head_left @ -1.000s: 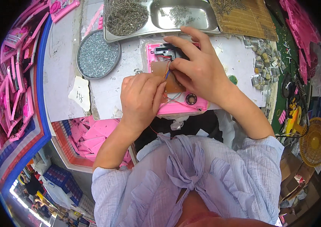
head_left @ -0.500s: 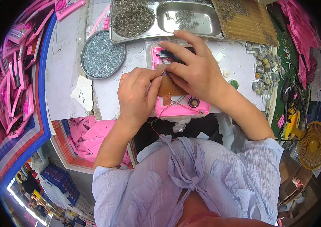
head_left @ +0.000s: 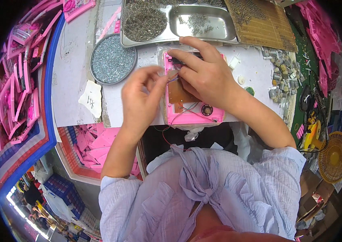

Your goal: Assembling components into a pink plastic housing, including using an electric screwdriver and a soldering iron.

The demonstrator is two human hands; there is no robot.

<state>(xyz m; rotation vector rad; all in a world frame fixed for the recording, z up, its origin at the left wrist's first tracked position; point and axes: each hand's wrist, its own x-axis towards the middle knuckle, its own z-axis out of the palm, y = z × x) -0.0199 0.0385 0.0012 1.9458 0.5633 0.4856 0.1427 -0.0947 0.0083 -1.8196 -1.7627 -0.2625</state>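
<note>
A pink plastic toy case lies open on the white table, with a brown circuit board and a small round speaker inside, and thin wires trailing off its near edge. My right hand rests on the case's upper part, fingers pinching something small at the board's top edge. My left hand hovers at the case's left side, thumb and fingers curled toward the same spot, touching a thin wire there.
A round tin of small screws sits left of the case. A steel two-compartment tray of metal parts and a brown board lie behind. Small components, tools and a fan are right; pink shells fill crates left.
My left hand has lifted off the case and slid left, fingers opening. The right hand stays on the case's top. The brown board is more exposed.
</note>
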